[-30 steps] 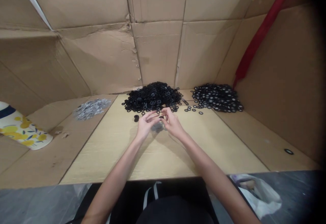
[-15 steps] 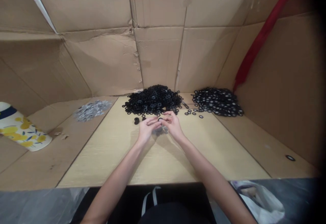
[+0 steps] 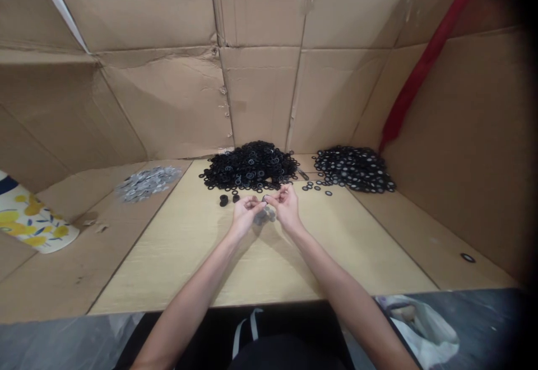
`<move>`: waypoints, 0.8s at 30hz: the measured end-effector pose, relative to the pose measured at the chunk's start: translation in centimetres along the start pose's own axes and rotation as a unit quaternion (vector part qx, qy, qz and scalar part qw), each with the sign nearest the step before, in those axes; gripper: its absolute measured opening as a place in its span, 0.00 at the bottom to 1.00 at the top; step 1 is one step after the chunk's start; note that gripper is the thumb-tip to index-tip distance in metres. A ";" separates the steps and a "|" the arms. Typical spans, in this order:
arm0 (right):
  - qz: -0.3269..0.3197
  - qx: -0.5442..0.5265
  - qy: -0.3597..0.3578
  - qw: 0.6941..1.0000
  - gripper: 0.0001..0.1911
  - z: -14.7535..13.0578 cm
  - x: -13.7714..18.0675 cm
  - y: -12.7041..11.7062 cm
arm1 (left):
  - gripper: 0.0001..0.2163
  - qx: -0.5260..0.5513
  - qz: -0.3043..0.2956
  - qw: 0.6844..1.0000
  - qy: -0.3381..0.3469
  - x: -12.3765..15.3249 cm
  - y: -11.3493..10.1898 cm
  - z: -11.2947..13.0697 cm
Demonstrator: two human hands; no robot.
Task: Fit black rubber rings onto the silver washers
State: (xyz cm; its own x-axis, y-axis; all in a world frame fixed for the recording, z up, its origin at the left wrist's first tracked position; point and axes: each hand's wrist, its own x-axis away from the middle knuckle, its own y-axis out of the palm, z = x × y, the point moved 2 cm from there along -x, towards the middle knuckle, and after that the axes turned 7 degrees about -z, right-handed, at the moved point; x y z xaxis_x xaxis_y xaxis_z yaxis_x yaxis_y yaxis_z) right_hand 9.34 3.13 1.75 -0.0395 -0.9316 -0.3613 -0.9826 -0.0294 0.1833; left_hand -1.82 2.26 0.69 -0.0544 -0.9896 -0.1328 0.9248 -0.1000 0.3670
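Observation:
My left hand (image 3: 246,212) and my right hand (image 3: 286,206) meet above the middle of the board, fingertips pinched together. Between them they grip a small black ring (image 3: 264,198) with a pale centre. Just below the fingers lies a little group of grey translucent discs (image 3: 264,216), partly covered by my hands. Behind my hands rises a large heap of black rings (image 3: 252,165). Small stacks of black rings (image 3: 223,200) stand left of my left hand. To the right is a heap of black rings with pale centres (image 3: 355,169).
A pile of grey discs (image 3: 149,183) lies at the left on cardboard. A flowered bottle (image 3: 37,218) stands at the far left. Loose rings (image 3: 328,193) and a small dark tool (image 3: 303,175) lie between the heaps. One ring (image 3: 467,258) sits far right. Cardboard walls (image 3: 260,89) enclose the back.
Both hands stay on the same ring, their fingers drawn in closer around it. The whole view has shifted slightly; the heaps look unchanged.

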 end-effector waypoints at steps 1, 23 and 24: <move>0.003 0.004 0.003 1.000 0.23 0.0 0.0 0.0 | 0.13 0.005 0.002 1.000 0.003 -0.1 0.0 -0.1; -0.127 0.263 -0.064 0.954 0.13 -1.6 0.0 -0.7 | 0.17 -0.041 -0.027 0.998 0.032 -0.2 -0.9 1.1; -0.126 0.263 -0.072 0.954 0.13 -1.7 0.0 -0.6 | 0.18 -0.035 -0.033 0.998 0.031 -0.3 -0.9 1.1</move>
State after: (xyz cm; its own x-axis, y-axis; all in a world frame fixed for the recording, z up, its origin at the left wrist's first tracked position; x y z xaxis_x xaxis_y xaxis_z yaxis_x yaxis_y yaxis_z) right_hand 10.26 2.53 3.20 0.2235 -0.8580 -0.4626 -0.9175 -0.0251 -0.3968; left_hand -3.05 2.50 1.36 -0.0950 -0.9727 -0.2117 0.9444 -0.1553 0.2897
